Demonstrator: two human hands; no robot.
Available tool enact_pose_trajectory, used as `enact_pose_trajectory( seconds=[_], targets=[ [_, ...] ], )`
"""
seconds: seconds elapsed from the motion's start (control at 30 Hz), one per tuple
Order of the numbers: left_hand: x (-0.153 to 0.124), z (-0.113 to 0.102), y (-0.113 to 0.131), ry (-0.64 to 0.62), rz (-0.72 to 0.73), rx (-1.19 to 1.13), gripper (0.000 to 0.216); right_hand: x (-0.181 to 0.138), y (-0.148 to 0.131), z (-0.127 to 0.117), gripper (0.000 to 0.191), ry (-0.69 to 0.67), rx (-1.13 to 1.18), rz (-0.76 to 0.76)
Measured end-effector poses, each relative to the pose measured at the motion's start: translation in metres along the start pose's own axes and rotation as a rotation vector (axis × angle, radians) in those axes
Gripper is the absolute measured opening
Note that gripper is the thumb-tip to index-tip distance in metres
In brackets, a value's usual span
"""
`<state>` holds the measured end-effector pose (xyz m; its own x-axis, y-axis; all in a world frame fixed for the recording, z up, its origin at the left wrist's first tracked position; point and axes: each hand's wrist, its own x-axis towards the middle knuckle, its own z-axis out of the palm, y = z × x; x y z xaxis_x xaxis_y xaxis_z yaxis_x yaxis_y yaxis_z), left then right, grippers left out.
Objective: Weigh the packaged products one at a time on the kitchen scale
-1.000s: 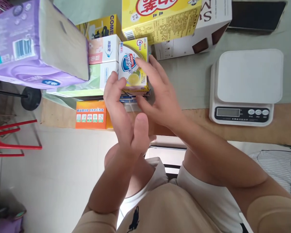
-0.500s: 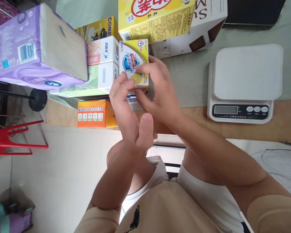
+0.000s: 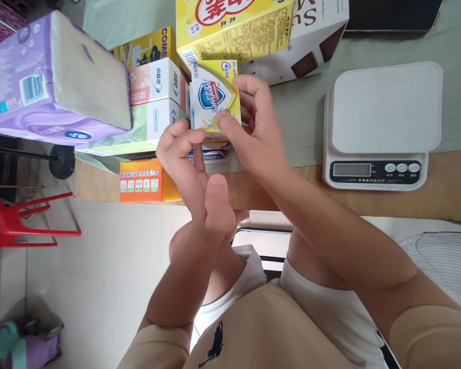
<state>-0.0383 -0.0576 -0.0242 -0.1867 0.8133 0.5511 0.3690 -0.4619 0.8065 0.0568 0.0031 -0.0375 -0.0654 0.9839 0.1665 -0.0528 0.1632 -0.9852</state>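
A yellow and white Safeguard soap box (image 3: 209, 95) is gripped at its right edge by my right hand (image 3: 259, 136). The thumb presses on its front face while the fingers curl behind. My left hand (image 3: 190, 166) has its fingers apart and loosely bent, palm up. Its fingertips are by the box's lower left corner; whether they touch it I cannot tell. Under the soap box other small boxes (image 3: 213, 154) show only in part. On its left lie a pink and white toothpaste box (image 3: 155, 77) and a green and white box (image 3: 157, 120).
A purple tissue pack (image 3: 19, 92) stands at the left. An orange box (image 3: 140, 179) sits at the table's front edge. Behind are a large yellow box (image 3: 234, 36) and a white and brown box (image 3: 311, 41). A white kitchen scale (image 3: 386, 113) stands at the right.
My right hand has closed on the right edge of the soap box. The box has shifted and tilted a little, opening a gap beside the toothpaste boxes. The view has moved slightly.
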Motion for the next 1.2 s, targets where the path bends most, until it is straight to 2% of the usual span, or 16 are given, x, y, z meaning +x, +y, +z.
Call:
enact_pose_trajectory(
  seconds=[0.1, 0.2, 0.27, 0.37, 0.53, 0.73, 0.83, 0.93, 1.07, 1.2],
  targets=[
    [-0.002, -0.003, -0.002, -0.050, -0.083, 0.003, 0.043, 0.006, 0.003, -0.001, 0.044, -0.066, 0.049, 0.115],
    [-0.003, -0.005, -0.008, -0.085, -0.096, 0.000, 0.047, 0.014, 0.012, -0.001, 0.053, -0.121, 0.103, 0.178],
    [-0.002, -0.005, -0.014, -0.092, -0.079, -0.001, 0.049, 0.018, 0.017, 0.000, 0.052, -0.102, 0.207, 0.210],
    [0.000, -0.004, -0.020, -0.079, -0.023, 0.002, 0.050, 0.019, 0.018, 0.000, 0.042, -0.026, 0.320, 0.249],
    [0.003, -0.001, -0.015, -0.074, -0.003, 0.064, 0.040, 0.016, 0.018, -0.009, 0.039, -0.006, 0.304, 0.274],
    [0.004, 0.002, -0.006, -0.105, -0.005, 0.253, 0.049, 0.005, 0.031, -0.033, 0.047, -0.066, 0.125, 0.143],
    [0.002, 0.003, -0.006, -0.103, -0.021, 0.326, 0.055, -0.008, 0.029, -0.048, 0.048, -0.067, -0.020, 0.029],
    [0.000, 0.003, -0.005, -0.146, -0.095, 0.424, 0.057, -0.023, 0.020, -0.065, 0.048, -0.034, -0.145, -0.092],
    [-0.001, 0.006, -0.003, -0.139, -0.135, 0.439, 0.063, -0.041, 0.004, -0.091, 0.050, -0.013, -0.211, -0.054],
    [0.004, 0.010, 0.000, -0.112, -0.048, 0.287, 0.050, -0.056, -0.015, -0.116, 0.046, -0.031, -0.184, -0.003]
  ],
)
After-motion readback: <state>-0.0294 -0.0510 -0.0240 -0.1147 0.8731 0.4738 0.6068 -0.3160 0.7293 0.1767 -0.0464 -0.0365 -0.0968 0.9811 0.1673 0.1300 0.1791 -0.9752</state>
